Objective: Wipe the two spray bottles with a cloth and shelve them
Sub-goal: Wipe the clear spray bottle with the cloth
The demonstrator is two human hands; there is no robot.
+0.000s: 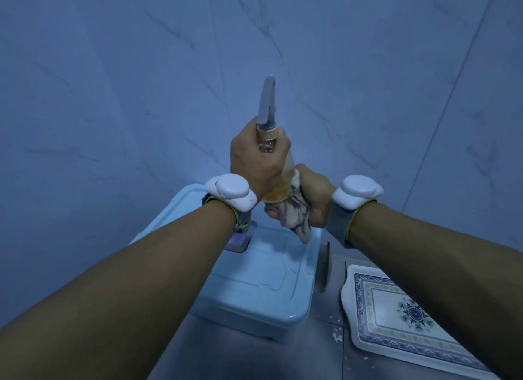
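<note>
Spray bottle (285, 167): held up in mid-air before the tiled wall, above the blue box (263, 280), nozzle pointing up.
Left hand (256, 158): grip clamped around the bottle's neck.
Right hand (314, 195): grip closed on the cloth (294, 209), pressed against the bottle's lower body.
Look: clear plastic, yellowish liquid inside, grey-white spray head.
Progress: wiping of 1 bottle under way, judging by the pose; the other bottle and any shelf are out of view, so shelving seems left.
</note>
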